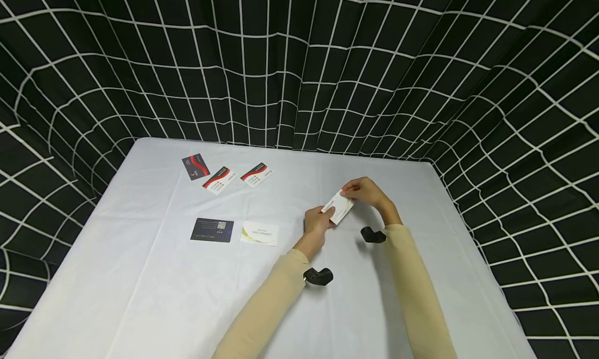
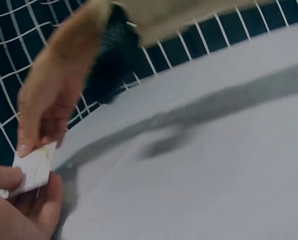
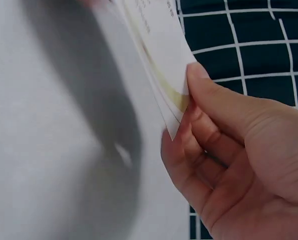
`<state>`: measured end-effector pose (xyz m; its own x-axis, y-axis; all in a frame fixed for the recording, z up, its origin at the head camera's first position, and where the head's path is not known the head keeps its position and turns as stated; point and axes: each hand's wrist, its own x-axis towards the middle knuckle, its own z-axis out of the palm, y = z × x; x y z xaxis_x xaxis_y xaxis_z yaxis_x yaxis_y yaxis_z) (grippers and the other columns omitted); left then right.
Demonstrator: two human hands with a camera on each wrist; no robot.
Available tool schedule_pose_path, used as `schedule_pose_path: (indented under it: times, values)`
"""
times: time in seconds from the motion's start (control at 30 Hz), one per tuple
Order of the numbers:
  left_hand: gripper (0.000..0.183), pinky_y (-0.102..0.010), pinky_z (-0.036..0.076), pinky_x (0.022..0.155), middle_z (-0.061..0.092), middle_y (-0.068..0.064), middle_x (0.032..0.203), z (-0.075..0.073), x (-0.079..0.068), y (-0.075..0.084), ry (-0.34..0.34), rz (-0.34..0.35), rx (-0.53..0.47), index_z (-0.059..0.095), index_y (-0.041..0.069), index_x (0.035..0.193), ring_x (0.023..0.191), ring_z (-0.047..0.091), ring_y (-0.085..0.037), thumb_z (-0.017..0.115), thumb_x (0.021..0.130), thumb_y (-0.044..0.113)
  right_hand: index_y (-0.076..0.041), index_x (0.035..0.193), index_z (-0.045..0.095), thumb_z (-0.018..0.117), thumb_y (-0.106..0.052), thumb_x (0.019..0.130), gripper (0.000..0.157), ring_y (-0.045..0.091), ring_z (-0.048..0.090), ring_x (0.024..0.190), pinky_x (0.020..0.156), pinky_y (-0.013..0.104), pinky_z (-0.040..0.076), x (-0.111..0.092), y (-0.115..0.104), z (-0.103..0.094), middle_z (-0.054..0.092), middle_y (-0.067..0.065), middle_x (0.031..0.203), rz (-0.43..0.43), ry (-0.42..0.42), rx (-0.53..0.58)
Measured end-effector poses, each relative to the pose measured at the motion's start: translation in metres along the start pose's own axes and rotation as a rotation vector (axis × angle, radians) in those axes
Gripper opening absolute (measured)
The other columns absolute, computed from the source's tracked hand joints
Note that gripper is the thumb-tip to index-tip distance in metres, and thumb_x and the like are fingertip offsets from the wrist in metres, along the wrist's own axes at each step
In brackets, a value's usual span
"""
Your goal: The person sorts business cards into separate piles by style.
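Observation:
White business cards (image 1: 340,207) with a gold-green curve are held between both hands over the right part of the table. My left hand (image 1: 316,223) grips them at the near left end, thumb on top and fingers beneath. At the far right end my right hand (image 1: 366,191) pinches a corner between thumb and fingers. In the right wrist view, at least two layered card edges (image 3: 161,60) show, slightly fanned at the lower corner. The left wrist view has the card (image 2: 37,167) bridging both hands.
Left of the hands, a white card (image 1: 259,233) lies beside a dark blue card (image 1: 211,230) with a QR code. Farther back are a black-and-red card (image 1: 196,167) and two white-red-black cards (image 1: 219,180). A white cloth covers the table (image 1: 154,291); a black gridded curtain (image 1: 262,63) surrounds it.

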<state>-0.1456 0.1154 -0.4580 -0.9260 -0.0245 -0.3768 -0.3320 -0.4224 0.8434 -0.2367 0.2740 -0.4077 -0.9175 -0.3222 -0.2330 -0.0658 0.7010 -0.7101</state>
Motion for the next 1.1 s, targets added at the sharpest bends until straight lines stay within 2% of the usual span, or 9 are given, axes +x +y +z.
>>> schedule_pose_path:
  times: [0.07,0.17,0.33,0.63,0.77,0.9,1.0,1.03,1.1]
  values:
    - [0.027,-0.033,0.058,0.074,0.067,-0.024,0.104,-0.004,-0.001,0.000,-0.010,-0.008,-0.085,0.059,-0.018,0.116,0.084,0.068,-0.024,0.059,0.094,-0.002,0.010,0.108,0.067,0.069,-0.014,0.092,0.029,0.010,0.061,0.073,0.067,0.022,0.052,-0.005,0.004,0.005,0.071,0.011,0.091,0.044,0.010,0.078]
    - [0.030,-0.043,0.056,0.080,0.061,-0.034,0.114,-0.010,-0.003,0.000,-0.030,0.005,-0.159,0.053,-0.022,0.120,0.098,0.067,-0.037,0.056,0.094,-0.008,0.013,0.111,0.064,0.070,-0.012,0.092,0.032,0.008,0.063,0.071,0.066,0.022,0.053,-0.012,0.009,0.013,0.072,0.007,0.088,0.087,0.029,0.179]
    - [0.032,-0.043,0.056,0.079,0.061,-0.035,0.114,-0.027,-0.004,0.005,-0.032,0.026,-0.080,0.052,-0.023,0.121,0.100,0.066,-0.041,0.057,0.093,-0.008,0.014,0.116,0.062,0.070,-0.009,0.091,0.035,0.005,0.065,0.070,0.063,0.021,0.054,-0.019,0.013,0.032,0.072,0.003,0.086,0.133,0.052,0.322]
    - [0.028,-0.040,0.058,0.070,0.065,-0.033,0.106,-0.072,-0.008,0.036,-0.038,0.128,0.231,0.057,-0.018,0.117,0.085,0.069,-0.045,0.060,0.093,-0.005,0.014,0.125,0.058,0.068,0.000,0.090,0.039,0.009,0.066,0.067,0.067,0.028,0.058,-0.027,-0.017,0.063,0.072,0.008,0.090,0.087,0.017,0.471]
    - [0.023,-0.032,0.056,0.053,0.070,-0.027,0.093,-0.096,-0.016,0.054,0.058,0.190,0.452,0.064,-0.012,0.107,0.064,0.070,-0.038,0.069,0.088,-0.001,0.010,0.126,0.059,0.069,0.000,0.089,0.039,0.009,0.064,0.063,0.066,0.028,0.058,-0.029,-0.037,0.086,0.070,0.004,0.083,0.105,0.029,0.492]
    - [0.023,-0.021,0.045,0.038,0.072,-0.020,0.082,-0.118,-0.026,0.067,0.158,0.241,0.669,0.068,-0.008,0.102,0.046,0.064,-0.024,0.075,0.084,0.004,0.009,0.124,0.059,0.070,-0.001,0.089,0.038,0.011,0.065,0.060,0.064,0.029,0.058,-0.031,-0.055,0.110,0.069,0.007,0.079,0.116,0.029,0.510]
    - [0.024,-0.020,0.042,0.042,0.071,-0.016,0.078,-0.132,-0.032,0.073,0.200,0.282,0.805,0.070,-0.006,0.100,0.045,0.060,-0.017,0.077,0.082,0.008,0.011,0.122,0.059,0.069,-0.001,0.089,0.036,0.012,0.065,0.058,0.063,0.030,0.058,-0.032,-0.066,0.125,0.069,0.012,0.078,0.096,0.016,0.515]
    - [0.024,-0.022,0.044,0.046,0.071,-0.015,0.078,-0.135,-0.033,0.075,0.214,0.295,0.847,0.071,-0.005,0.100,0.049,0.061,-0.018,0.078,0.082,0.009,0.012,0.121,0.058,0.068,0.000,0.089,0.036,0.014,0.066,0.058,0.065,0.033,0.058,-0.034,-0.072,0.128,0.069,0.017,0.078,0.090,0.003,0.517]
    - [0.024,-0.029,0.045,0.054,0.071,-0.014,0.077,-0.143,-0.036,0.076,0.241,0.317,0.918,0.072,-0.003,0.099,0.056,0.062,-0.020,0.079,0.081,0.011,0.011,0.119,0.059,0.068,0.000,0.089,0.033,0.014,0.065,0.057,0.063,0.033,0.058,-0.034,-0.078,0.136,0.068,0.016,0.077,0.092,0.005,0.517]
